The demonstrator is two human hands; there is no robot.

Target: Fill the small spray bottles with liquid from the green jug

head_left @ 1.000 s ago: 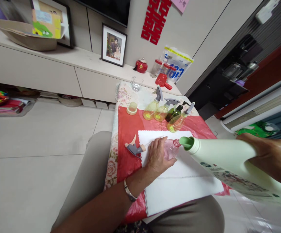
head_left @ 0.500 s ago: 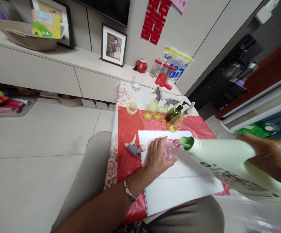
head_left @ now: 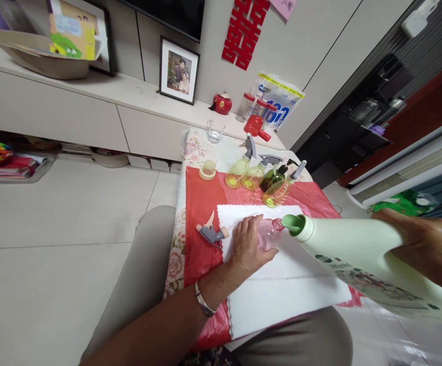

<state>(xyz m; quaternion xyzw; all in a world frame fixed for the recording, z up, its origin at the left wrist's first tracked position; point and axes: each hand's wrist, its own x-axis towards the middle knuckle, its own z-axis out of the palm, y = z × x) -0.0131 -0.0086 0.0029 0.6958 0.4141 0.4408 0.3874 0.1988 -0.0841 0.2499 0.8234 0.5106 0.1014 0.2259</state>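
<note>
Fingers (head_left: 254, 224) clasp pink bottle (head_left: 268, 235) beside green jug (head_left: 358, 249) spout.

Floral-clothed table (head_left: 195, 148) — red sheet (head_left: 201, 201), white cloth (head_left: 282, 290), spray bottles (head_left: 257, 175)

A red paper double-happiness sign (head_left: 243, 33), 囍, hangs on the wall up and right of the framed photo (head_left: 179, 70). Farther right, a plastic bag (head_left: 282, 104) carries large blue print, too blurred to read. The jug (head_left: 358, 254) label is unreadable.
</note>
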